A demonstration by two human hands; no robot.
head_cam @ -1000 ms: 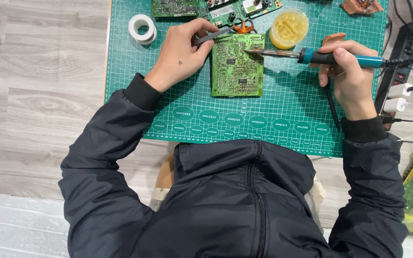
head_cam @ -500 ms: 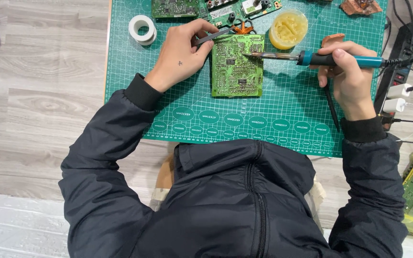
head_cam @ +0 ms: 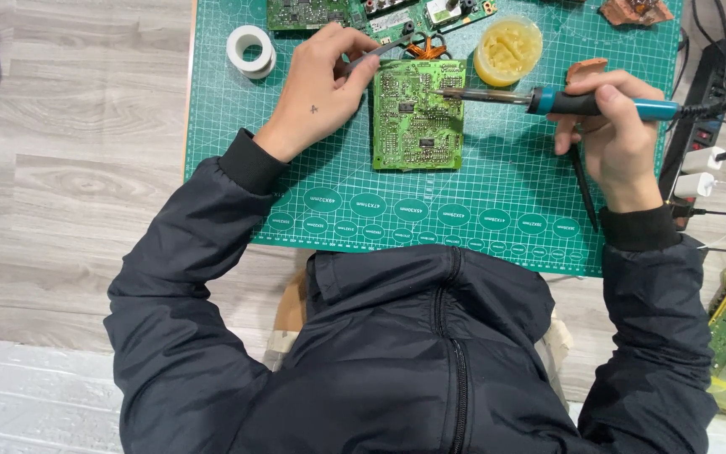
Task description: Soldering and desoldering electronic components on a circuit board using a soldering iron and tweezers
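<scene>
Green and flat, the circuit board (head_cam: 418,114) lies on the cutting mat (head_cam: 497,210) between the left hand (head_cam: 323,84), pinching tweezers (head_cam: 378,52), and the right hand (head_cam: 613,126), fingers wrapped around the soldering iron (head_cam: 565,102); it looks light, stiff, fragile, best held by edges.

Counted items on my bench. One green cutting mat (head_cam: 497,210). One whole green circuit board (head_cam: 418,114) at its centre; at least two more boards (head_cam: 308,12) cut off along the top edge. One soldering iron (head_cam: 565,102). One pair of tweezers (head_cam: 377,52). One roll of white tape (head_cam: 250,49). One round yellow tub (head_cam: 508,50). One black power strip (head_cam: 703,92). Two hands, mine: left (head_cam: 321,88), right (head_cam: 615,134).
</scene>
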